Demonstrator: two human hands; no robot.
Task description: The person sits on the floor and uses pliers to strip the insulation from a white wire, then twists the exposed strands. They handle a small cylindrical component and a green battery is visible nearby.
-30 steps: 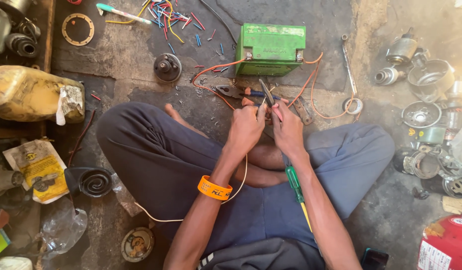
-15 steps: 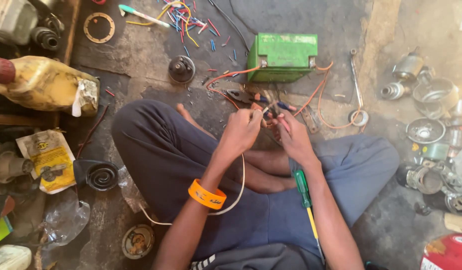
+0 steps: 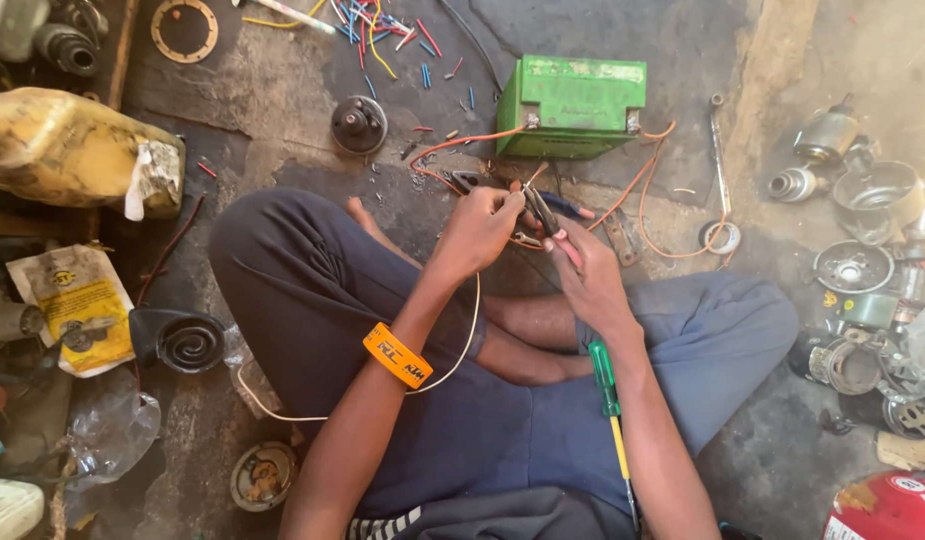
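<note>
A person sits cross-legged on the concrete floor point(image 3: 283, 150), a green battery point(image 3: 573, 105) just beyond the knees with orange wires point(image 3: 643, 190) running from its terminals. The right hand point(image 3: 588, 285) has its grip clenched on the red handles of pliers point(image 3: 548, 220), whose tip points toward the left hand point(image 3: 478, 230). The left grip pinches a thin wire end point(image 3: 518, 200) just beside the pliers' tip, in front of the battery. A green screwdriver point(image 3: 608, 385) lies on the lap

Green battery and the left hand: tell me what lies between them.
In the head view, orange wires and small wire scraps on the floor lie between the green battery and the left hand.
</note>
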